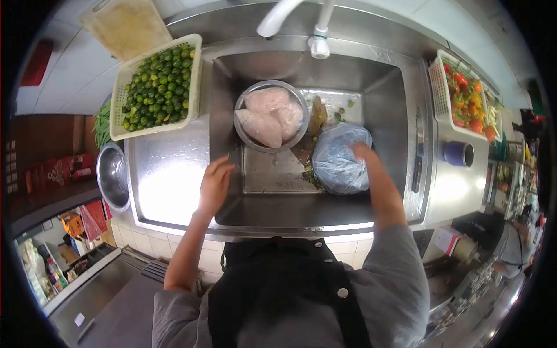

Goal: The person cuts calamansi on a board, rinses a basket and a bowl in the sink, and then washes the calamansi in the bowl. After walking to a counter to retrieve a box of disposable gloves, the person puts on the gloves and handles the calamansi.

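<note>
A steel bowl (239, 129) stands in the sink (278, 210), holding several pieces of pale raw chicken breast (259, 126). To its right sits a full, bluish plastic bag (336, 162); its contents cannot be made out. My right hand (364, 153) grips the upper right side of this bag, its fingertips partly lost in the folds. Over the sink's left edge hovers my left hand (216, 182), fingers apart and nothing in them. Wet leaves and green scraps (312, 177) lie on the sink floor between bowl and bag.
A white faucet (319, 46) hangs over the sink's back. Left are a basket of green limes (159, 90), a cutting board (125, 26) and a steel bowl (114, 177). On the right stand a tomato basket (464, 95), a dark cup (458, 153) and a knife (418, 168).
</note>
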A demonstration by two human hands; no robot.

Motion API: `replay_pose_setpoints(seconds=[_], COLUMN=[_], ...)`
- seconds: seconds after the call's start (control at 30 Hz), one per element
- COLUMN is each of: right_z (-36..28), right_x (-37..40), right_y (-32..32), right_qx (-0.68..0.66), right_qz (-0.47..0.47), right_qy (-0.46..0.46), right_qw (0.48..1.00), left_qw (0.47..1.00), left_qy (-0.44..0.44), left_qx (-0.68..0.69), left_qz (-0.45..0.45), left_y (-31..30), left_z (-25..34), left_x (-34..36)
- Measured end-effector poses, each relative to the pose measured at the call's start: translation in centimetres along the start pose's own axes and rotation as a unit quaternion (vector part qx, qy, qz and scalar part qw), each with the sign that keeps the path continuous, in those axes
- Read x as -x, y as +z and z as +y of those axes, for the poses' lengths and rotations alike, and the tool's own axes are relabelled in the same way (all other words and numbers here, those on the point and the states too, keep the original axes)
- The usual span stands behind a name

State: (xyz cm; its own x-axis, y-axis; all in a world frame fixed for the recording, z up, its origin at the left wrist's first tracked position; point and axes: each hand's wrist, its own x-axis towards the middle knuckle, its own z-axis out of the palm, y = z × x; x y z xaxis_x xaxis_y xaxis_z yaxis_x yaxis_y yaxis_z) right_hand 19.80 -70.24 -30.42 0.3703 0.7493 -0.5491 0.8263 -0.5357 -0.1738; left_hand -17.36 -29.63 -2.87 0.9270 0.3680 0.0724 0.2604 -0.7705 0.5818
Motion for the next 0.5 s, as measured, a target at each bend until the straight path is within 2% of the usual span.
replay_pose_setpoints(seconds=[0.03,0.07,0.1,0.13,0.17,0.2,0.23,0.27,0.3,0.37,0.4,0.43,0.47,0.5], right_z=[4.0,-2.2,-2.4,-2.7,-1.5,1.7,1.5,2.1,-3.1,-6.4,-9.2,-12.7,-15.5,-17.2], right_x=[-1.4,2.6,3.6,3.2,2.4,0.3,0.1,-0.8,1.3,2.4,3.6,5.1,5.9,5.9], right_y=[10.2,2.6,5.5,6.6,10.3,17.3,15.9,16.3,8.2,1.6,-3.4,-8.8,-11.8,-12.2], right_qx=[-0.140,-0.101,0.078,0.051,-0.091,-0.071,-0.014,-0.010,-0.206,-0.323,-0.321,-0.316,-0.310,-0.309], right_qz=[-0.117,-0.203,-0.124,-0.108,0.060,0.149,0.078,0.123,0.215,0.306,0.311,0.344,0.376,0.381], right_qy=[0.143,0.293,0.241,0.273,0.350,0.292,0.259,0.249,0.354,0.213,0.203,0.184,0.170,0.174], right_qw=[0.973,0.929,0.959,0.955,0.931,0.942,0.963,0.961,0.887,0.870,0.871,0.865,0.856,0.854], left_qw=[1.000,0.999,0.998,0.994,0.988,0.986,0.987,0.991,0.992,0.996,0.996,0.998,0.997,0.997], left_qy=[-0.008,-0.036,-0.068,-0.102,-0.137,-0.156,-0.160,-0.130,-0.123,-0.071,-0.072,-0.025,0.024,0.031], left_qx=[-0.005,0.004,0.007,0.036,0.063,0.058,0.022,-0.019,-0.019,0.010,0.005,0.026,0.047,0.049], left_qz=[0.009,0.006,0.009,0.010,0.016,0.020,0.013,0.013,0.017,0.049,0.059,0.060,0.057,0.056], left_y=[-0.6,-1.3,-2.2,-2.8,-3.2,-2.9,-3.0,-3.0,-3.5,-4.5,-5.3,-6.2,-6.5,-5.8], left_z=[0.4,1.0,1.3,1.7,2.4,2.0,2.1,1.6,2.3,3.2,3.9,4.8,5.5,5.3], left_x=[1.7,3.2,4.6,5.7,6.5,7.6,7.9,8.6,8.2,7.7,6.8,6.0,5.5,5.2])
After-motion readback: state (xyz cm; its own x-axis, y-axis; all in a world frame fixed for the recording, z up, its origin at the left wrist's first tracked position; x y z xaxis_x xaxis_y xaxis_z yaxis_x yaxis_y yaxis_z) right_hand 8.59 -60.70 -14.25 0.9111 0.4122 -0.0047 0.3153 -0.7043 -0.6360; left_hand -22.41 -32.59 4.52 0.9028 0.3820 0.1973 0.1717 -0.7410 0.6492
